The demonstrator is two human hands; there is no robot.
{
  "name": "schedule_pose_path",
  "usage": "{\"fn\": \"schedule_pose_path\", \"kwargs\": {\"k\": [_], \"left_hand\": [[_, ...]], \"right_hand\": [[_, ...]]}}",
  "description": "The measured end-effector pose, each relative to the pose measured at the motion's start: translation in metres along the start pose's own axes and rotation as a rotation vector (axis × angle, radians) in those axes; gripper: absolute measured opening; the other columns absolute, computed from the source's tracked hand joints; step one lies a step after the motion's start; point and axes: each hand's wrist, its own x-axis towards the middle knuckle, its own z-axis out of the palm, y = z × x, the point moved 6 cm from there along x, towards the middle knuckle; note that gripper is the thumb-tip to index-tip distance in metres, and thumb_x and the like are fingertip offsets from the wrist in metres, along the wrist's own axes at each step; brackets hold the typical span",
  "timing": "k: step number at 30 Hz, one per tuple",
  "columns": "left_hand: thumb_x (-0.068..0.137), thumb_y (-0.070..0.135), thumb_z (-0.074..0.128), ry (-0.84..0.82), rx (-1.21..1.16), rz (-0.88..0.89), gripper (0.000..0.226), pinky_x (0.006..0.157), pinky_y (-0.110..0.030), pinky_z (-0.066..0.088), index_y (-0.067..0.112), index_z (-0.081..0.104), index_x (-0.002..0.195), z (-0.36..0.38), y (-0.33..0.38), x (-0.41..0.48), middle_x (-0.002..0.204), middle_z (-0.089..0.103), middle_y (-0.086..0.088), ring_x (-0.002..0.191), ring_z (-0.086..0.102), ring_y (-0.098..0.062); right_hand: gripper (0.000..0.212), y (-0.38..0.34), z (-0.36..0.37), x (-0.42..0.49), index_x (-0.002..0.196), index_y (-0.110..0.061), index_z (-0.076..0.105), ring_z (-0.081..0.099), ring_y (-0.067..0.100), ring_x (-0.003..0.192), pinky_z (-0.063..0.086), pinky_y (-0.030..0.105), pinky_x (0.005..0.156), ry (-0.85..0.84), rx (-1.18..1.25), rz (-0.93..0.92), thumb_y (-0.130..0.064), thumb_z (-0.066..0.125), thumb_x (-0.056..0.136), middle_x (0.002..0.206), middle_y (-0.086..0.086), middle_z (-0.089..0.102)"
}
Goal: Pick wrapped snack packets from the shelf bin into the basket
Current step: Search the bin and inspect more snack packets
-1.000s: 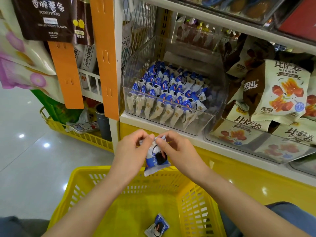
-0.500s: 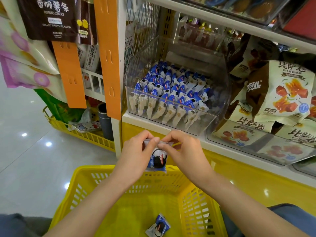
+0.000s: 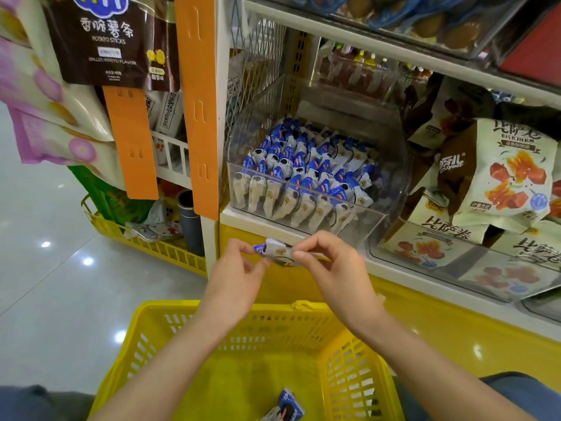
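Left hand (image 3: 233,268) and right hand (image 3: 331,268) pinch one wrapped snack packet (image 3: 277,252) by its ends above the yellow basket's (image 3: 164,308) far rim; another packet (image 3: 287,408) lies inside. It is best brought nearer and lowered mid-basket before release. Beyond, the clear shelf bin (image 3: 394,177) is well stocked.

This is a shop: shelves (image 3: 379,51) full of snack bags (image 3: 501,177) at two o'clock, a yellow shopping basket (image 3: 170,311) at six.

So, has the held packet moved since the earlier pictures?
Yes: the held packet rose above the basket rim toward the shelf edge, turning flat.
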Motion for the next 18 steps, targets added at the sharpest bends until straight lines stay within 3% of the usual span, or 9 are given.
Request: {"fn": "schedule_pose_path", "kwargs": {"k": [2, 5, 8, 12, 14, 16, 18], "left_hand": [[0.098, 0.019, 0.040, -0.102, -0.372, -0.190, 0.022, 0.059, -0.031, 0.051, 0.005, 0.052, 0.111, 0.008, -0.003, -0.001, 0.080, 0.061, -0.006, 0.066, 0.061, -0.023], [0.100, 0.030, 0.031, -0.186, -0.825, -0.379, 0.037, 0.063, -0.035, 0.055, 0.006, 0.060, 0.098, 0.014, 0.003, -0.007, 0.076, 0.069, -0.010, 0.064, 0.066, -0.021], [0.097, 0.025, 0.043, -0.124, -0.748, -0.290, 0.024, 0.066, -0.031, 0.052, 0.009, 0.061, 0.095, 0.004, 0.007, -0.006, 0.083, 0.069, -0.009, 0.068, 0.064, -0.015], [0.093, 0.022, 0.051, -0.080, -0.555, -0.189, 0.013, 0.087, -0.042, 0.047, 0.013, 0.059, 0.097, 0.001, 0.011, -0.010, 0.098, 0.068, -0.013, 0.088, 0.064, -0.023], [0.092, 0.021, 0.053, -0.104, -0.538, -0.149, 0.011, 0.080, -0.036, 0.050, 0.014, 0.057, 0.099, 0.004, 0.015, -0.015, 0.096, 0.068, -0.009, 0.089, 0.065, -0.019], [0.091, 0.019, 0.054, -0.117, -0.526, -0.113, 0.007, 0.064, -0.022, 0.048, 0.016, 0.056, 0.097, 0.007, 0.019, -0.019, 0.090, 0.068, -0.003, 0.084, 0.066, -0.013], [0.090, 0.018, 0.056, -0.116, -0.497, -0.095, 0.005, 0.059, -0.020, 0.046, 0.017, 0.054, 0.094, 0.008, 0.018, -0.021, 0.091, 0.067, -0.004, 0.083, 0.065, -0.013]], "right_hand": [[0.013, -0.008, 0.005, -0.004, 0.080, -0.021, 0.065, 0.059, 0.000, 0.086, 0.046, 0.014, 0.078, -0.046, -0.059, -0.108, -0.009, 0.065, 0.083, 0.086, -0.010, 0.063], [0.006, -0.015, 0.013, -0.010, 0.086, -0.014, 0.068, 0.056, 0.010, 0.094, 0.042, 0.017, 0.083, -0.133, -0.300, -0.273, -0.010, 0.066, 0.082, 0.094, -0.002, 0.063], [0.011, -0.009, 0.024, -0.014, 0.096, -0.015, 0.066, 0.053, 0.010, 0.100, 0.040, 0.019, 0.087, -0.236, -0.381, -0.263, -0.017, 0.060, 0.088, 0.103, -0.002, 0.058], [0.019, 0.000, 0.022, -0.013, 0.107, -0.024, 0.052, 0.052, -0.003, 0.095, 0.045, 0.012, 0.080, -0.125, -0.143, -0.048, -0.029, 0.057, 0.089, 0.100, -0.012, 0.056], [0.024, 0.005, 0.020, -0.011, 0.108, -0.028, 0.047, 0.052, -0.004, 0.092, 0.045, 0.009, 0.073, -0.077, -0.106, 0.024, -0.034, 0.058, 0.087, 0.097, -0.015, 0.053], [0.024, 0.010, 0.018, -0.009, 0.107, -0.028, 0.047, 0.053, -0.004, 0.085, 0.045, 0.009, 0.067, -0.051, -0.105, 0.075, -0.034, 0.059, 0.086, 0.094, -0.013, 0.053], [0.020, 0.013, 0.015, -0.007, 0.105, -0.024, 0.053, 0.053, -0.007, 0.078, 0.043, 0.008, 0.062, -0.033, -0.121, 0.099, -0.029, 0.061, 0.087, 0.086, -0.013, 0.054]]}}
